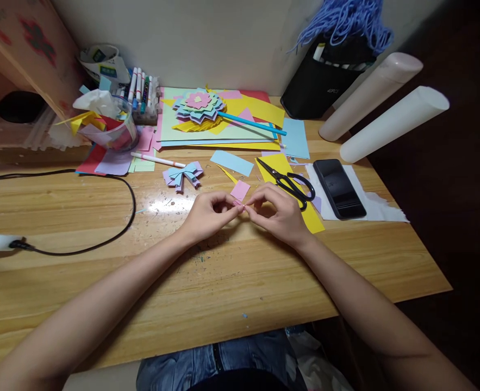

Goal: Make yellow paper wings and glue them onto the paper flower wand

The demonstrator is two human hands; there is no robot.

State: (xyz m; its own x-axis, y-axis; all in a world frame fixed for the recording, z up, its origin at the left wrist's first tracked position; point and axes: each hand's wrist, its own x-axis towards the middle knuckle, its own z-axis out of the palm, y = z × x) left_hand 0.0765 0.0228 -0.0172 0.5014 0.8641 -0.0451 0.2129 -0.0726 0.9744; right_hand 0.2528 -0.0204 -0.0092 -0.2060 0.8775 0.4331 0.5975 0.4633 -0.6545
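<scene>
Between the fingertips of both hands is a small piece of pink paper (239,203), mostly hidden by the fingers. My left hand (211,214) pinches it from the left, my right hand (274,212) from the right, and the fingertips meet. Just beyond them lies a pink paper square (240,189). Black-handled scissors (284,180) rest on a yellow paper sheet (313,221) beside my right hand. A blue and purple paper bow (183,176) sits beyond my left hand, with a white marker (158,159) touching it. A light blue paper strip (232,162) lies farther back.
A layered paper flower (199,106) with a blue stick lies on stacked coloured sheets (172,127). A phone (340,189) is at right, near two white tubes (394,124). A clear cup of scraps (117,130), a marker box (144,100) and a black cable (131,217) occupy the left.
</scene>
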